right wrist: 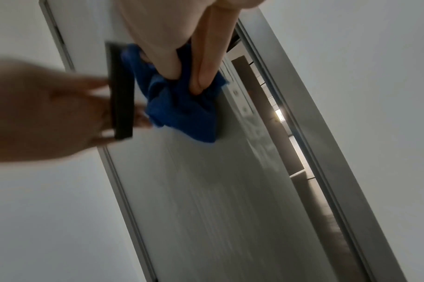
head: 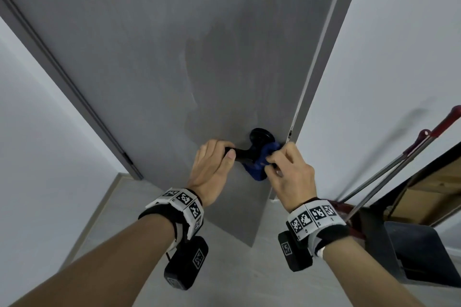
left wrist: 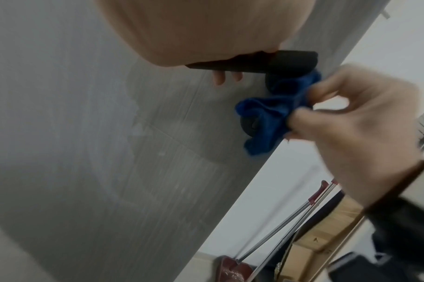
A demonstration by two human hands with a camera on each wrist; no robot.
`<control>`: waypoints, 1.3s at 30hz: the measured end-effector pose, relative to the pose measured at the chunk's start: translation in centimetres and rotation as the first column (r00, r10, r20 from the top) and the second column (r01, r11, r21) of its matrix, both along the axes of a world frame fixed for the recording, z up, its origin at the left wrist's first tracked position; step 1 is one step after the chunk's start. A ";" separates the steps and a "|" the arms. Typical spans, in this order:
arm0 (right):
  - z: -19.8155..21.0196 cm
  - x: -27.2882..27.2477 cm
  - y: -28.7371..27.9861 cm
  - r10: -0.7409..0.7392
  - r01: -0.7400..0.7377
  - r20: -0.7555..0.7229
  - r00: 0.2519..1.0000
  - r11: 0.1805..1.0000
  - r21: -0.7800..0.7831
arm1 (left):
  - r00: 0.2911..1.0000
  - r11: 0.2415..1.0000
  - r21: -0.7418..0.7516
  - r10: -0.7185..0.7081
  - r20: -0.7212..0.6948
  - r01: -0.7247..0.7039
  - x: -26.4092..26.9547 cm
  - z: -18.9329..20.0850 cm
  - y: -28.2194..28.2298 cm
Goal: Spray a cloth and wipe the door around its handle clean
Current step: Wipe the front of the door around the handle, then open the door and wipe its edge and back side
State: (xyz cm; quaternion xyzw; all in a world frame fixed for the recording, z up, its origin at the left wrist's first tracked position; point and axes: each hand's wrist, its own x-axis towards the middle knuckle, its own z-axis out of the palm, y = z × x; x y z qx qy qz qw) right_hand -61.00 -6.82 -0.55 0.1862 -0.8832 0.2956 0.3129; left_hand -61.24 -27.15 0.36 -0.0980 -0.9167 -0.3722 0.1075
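Note:
A grey door (head: 149,57) stands ajar, with darker damp streaks above its black lever handle (head: 249,151). My left hand (head: 215,161) grips the free end of the lever, fingers curled round it. My right hand (head: 287,169) pinches a bunched blue cloth (head: 259,169) and presses it to the door just below the handle's round base. In the left wrist view the handle (left wrist: 278,63) sits above the cloth (left wrist: 266,122), which partly covers a small black lock knob. The right wrist view shows the cloth (right wrist: 181,106) beside the handle (right wrist: 120,91).
White walls (head: 399,57) flank the door on both sides. At the right stand a dustpan (head: 424,257), long metal poles with red grips (head: 411,154) and a wooden panel (head: 436,189). Pale floor (head: 237,269) lies below my arms.

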 end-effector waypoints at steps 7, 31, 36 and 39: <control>-0.6 0.1 0.1 0.005 -0.004 0.048 0.999 1.000 -0.027 | 0.999 0.999 0.024 0.044 0.012 -0.044 0.0 0.3 1.0; 12.1 4.7 2.4 0.360 -0.224 0.233 0.903 0.860 -0.458 | 0.955 0.735 -0.654 0.026 0.294 0.181 6.6 8.1 0.8; 11.6 2.9 3.0 0.542 -0.411 0.128 0.830 0.752 -0.516 | 0.972 0.813 -0.577 0.062 0.225 0.081 7.3 7.6 1.4; 11.5 1.8 3.4 0.645 -0.531 0.115 0.756 0.706 -0.469 | 0.988 0.872 -0.486 0.123 0.095 -0.062 8.2 7.1 2.1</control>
